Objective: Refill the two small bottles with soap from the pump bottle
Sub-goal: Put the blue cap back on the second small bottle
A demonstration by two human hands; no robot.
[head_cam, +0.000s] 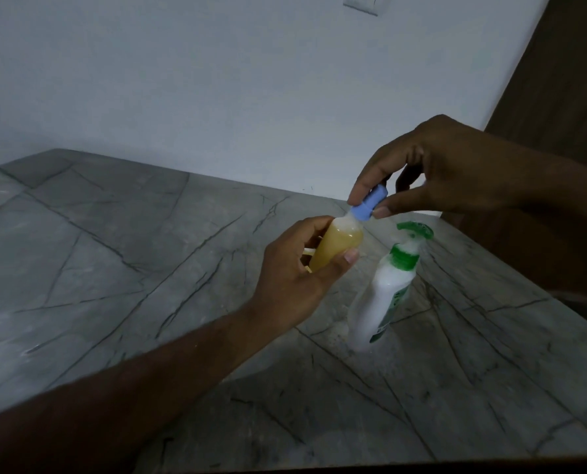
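The left hand (pixel 295 268) grips a small amber-filled bottle (pixel 336 246); right hand (pixel 432 165) pinches its blue cap (pixel 471 203). The white pump bottle (pixel 381 295) stands nearby (green label unreadable).

No readable text. Pump bottle (pixel 381 295) carries green label, print too blurred to make out. Small bottle (pixel 336 248) unmarked.

I count one small bottle (pixel 333 248) in my left hand (pixel 295 282), one blue cap (pixel 471 206) pinched by my right hand (pixel 442 165), and one pump bottle (pixel 384 292) standing just below that pinch.
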